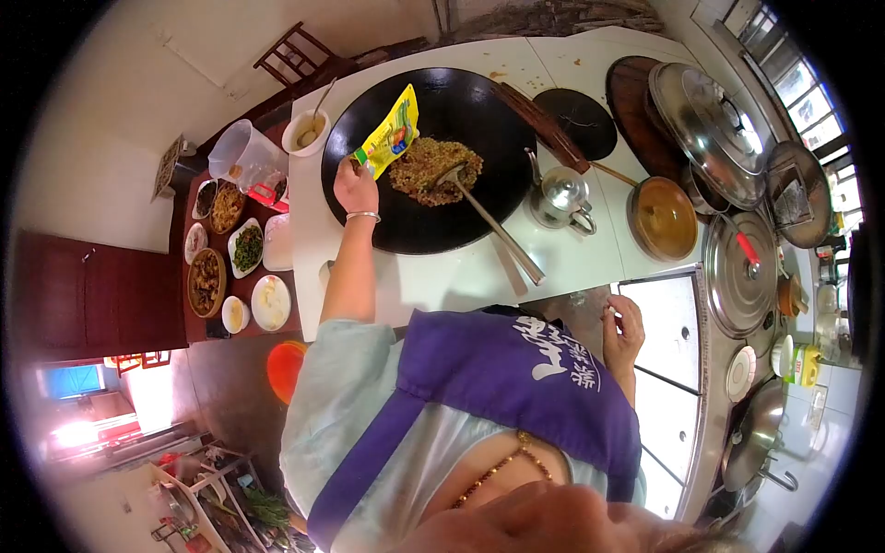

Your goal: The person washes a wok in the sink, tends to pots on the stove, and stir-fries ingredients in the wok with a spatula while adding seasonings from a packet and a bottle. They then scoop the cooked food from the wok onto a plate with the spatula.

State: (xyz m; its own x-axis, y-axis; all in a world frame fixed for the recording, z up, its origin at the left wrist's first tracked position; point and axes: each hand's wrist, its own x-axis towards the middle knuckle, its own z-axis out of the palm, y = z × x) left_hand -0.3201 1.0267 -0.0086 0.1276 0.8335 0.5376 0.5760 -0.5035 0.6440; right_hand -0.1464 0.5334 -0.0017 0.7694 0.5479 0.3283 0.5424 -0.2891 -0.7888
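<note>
My left hand (355, 189), with a bracelet at its wrist, grips the lower end of a yellow seasoning pouch (395, 129). The pouch is held tilted over the left side of a large black wok (489, 101). Inside the wok lies a brownish, crumbly heap of food (429, 166). A metal ladle (498, 226) rests in this heap, its handle leaning across the near rim. Away from the wok, my right hand (623, 329) hangs low beside the white cabinet, its fingers curled in; whatever they may hold is too small to tell.
A metal kettle (560, 198) and a brown bowl (662, 218) stand right of the wok. A white bowl with a spoon (306, 134) is at its left. Several filled dishes, a plastic jug (247, 155) among them, cover the red table (286, 318). Large lids (710, 129) lean far right.
</note>
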